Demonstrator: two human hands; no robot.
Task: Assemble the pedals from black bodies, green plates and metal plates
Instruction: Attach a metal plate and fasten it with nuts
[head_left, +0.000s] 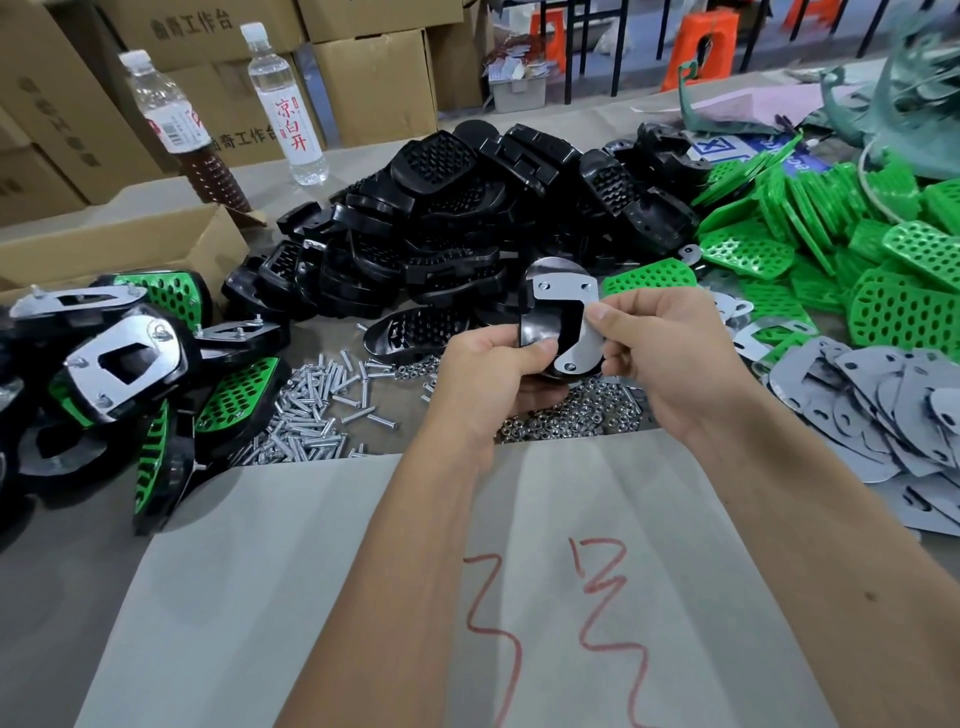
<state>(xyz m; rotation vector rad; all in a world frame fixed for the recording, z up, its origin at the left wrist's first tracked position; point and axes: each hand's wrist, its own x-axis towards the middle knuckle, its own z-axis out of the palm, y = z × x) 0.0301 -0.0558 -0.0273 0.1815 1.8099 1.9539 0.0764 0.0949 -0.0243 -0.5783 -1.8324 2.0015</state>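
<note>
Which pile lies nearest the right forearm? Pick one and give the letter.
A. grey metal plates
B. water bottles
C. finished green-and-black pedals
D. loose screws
A: the grey metal plates are heaped just beside the right forearm, while the screws and finished pedals lie on the left side and the bottles stand far back.

Head view. We see the left hand (491, 364) gripping a black body (540, 325) above the worktop (322, 545), while the right hand (660, 348) pinches a metal plate (563, 296) laid against it. Behind lies a heap of black bodies (467, 223); green plates (810, 260) and loose metal plates (872, 405) lie at right, assembled pedals (130, 358) at left. Screws (317, 410) and nuts (571, 410) lie below the hands. Two bottles (280, 104) stand at rear left.
</note>
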